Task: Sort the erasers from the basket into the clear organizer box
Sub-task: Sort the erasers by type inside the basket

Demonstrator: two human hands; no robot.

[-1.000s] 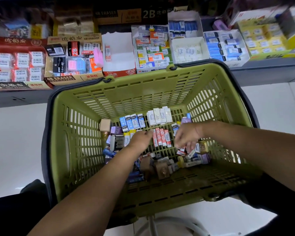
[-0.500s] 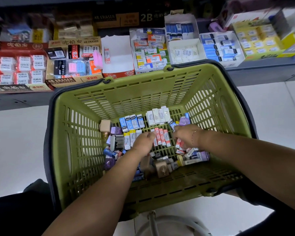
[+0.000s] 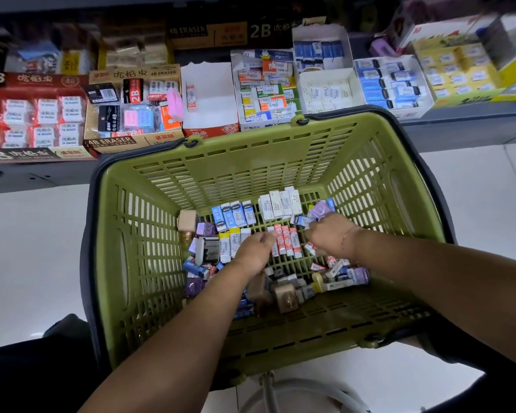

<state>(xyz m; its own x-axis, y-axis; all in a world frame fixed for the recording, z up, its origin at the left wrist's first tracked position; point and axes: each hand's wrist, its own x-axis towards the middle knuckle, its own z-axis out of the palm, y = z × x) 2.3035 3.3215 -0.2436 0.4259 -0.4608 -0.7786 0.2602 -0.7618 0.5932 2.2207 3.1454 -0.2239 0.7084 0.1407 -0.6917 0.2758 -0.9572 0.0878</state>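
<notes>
Green basket [image 3: 251, 162], left hand [image 3: 255, 248], right hand [image 3: 329, 234], erasers [image 3: 236, 214]

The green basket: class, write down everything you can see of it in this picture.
The basket is olive-green plastic, with slotted walls, a grid floor and a dark handle folded down along its rim. It sits upright before a shelf of eraser boxes. Small wrapped erasers cover its floor, some in neat rows. The left hand and right hand reach inside, among them.
</notes>
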